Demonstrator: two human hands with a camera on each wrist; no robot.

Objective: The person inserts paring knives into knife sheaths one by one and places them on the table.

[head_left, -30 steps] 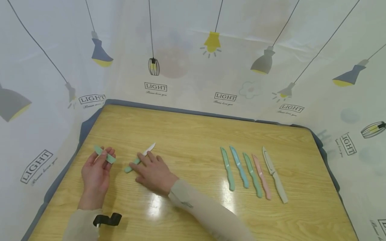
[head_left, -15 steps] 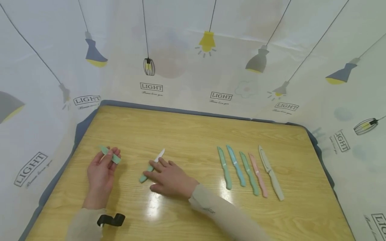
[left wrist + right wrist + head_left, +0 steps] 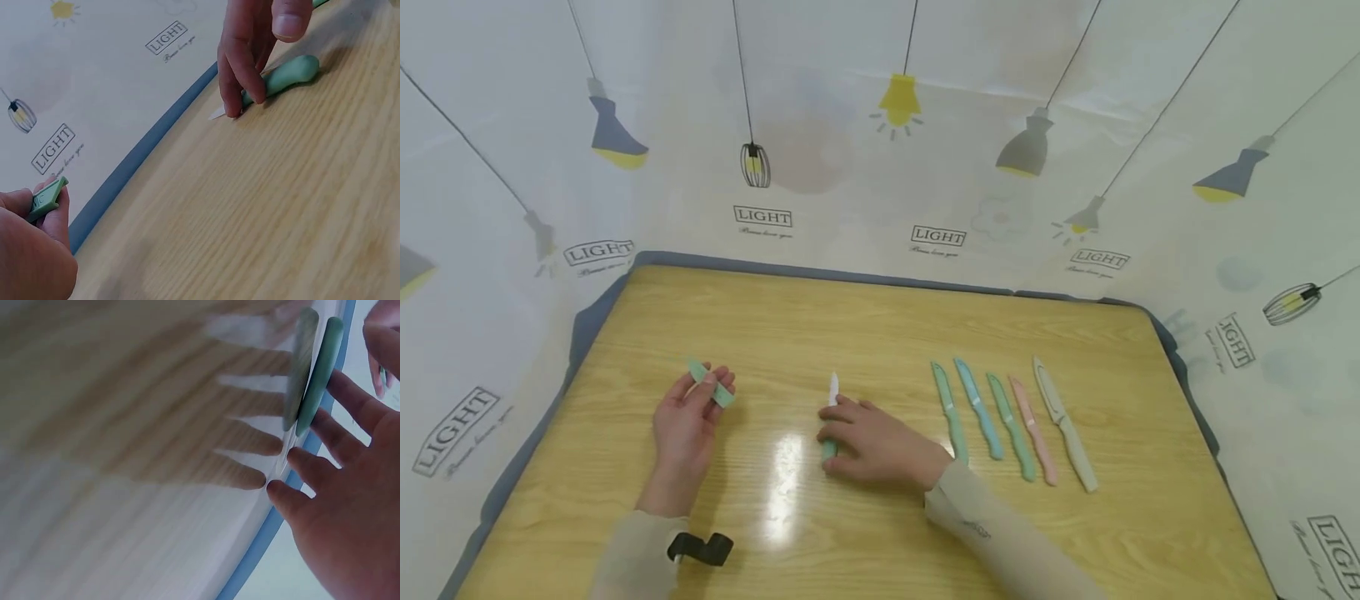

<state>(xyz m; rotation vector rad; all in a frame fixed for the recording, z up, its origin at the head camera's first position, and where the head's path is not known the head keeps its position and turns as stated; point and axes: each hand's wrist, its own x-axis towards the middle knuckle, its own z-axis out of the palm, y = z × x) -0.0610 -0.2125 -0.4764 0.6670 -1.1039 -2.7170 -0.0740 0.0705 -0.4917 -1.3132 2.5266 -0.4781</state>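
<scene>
My left hand (image 3: 681, 437) pinches a green blade sheath (image 3: 722, 394) between thumb and fingers, raised above the table at the left; its hollow end shows in the left wrist view. A paring knife with a green handle (image 3: 292, 72) and bare white blade (image 3: 833, 387) lies on the table, tip pointing to the far side. Spread over it, my right hand (image 3: 880, 442) touches its handle with extended fingertips, the thumb apart in the left wrist view. Part of the handle is hidden under the fingers in the head view.
Right of my right hand lies a row of sheathed knives: a green knife (image 3: 951, 412), a blue knife (image 3: 979, 408), another green knife (image 3: 1011, 427), a pink knife (image 3: 1033, 429) and a larger off-white knife (image 3: 1066, 425). A lamp-printed curtain (image 3: 850, 242) surrounds the wooden table (image 3: 737, 317).
My right hand has slid the bare knife rightward toward the row, and the knife has turned more upright in the head view. My left hand still holds the sheath, shifted slightly right.
</scene>
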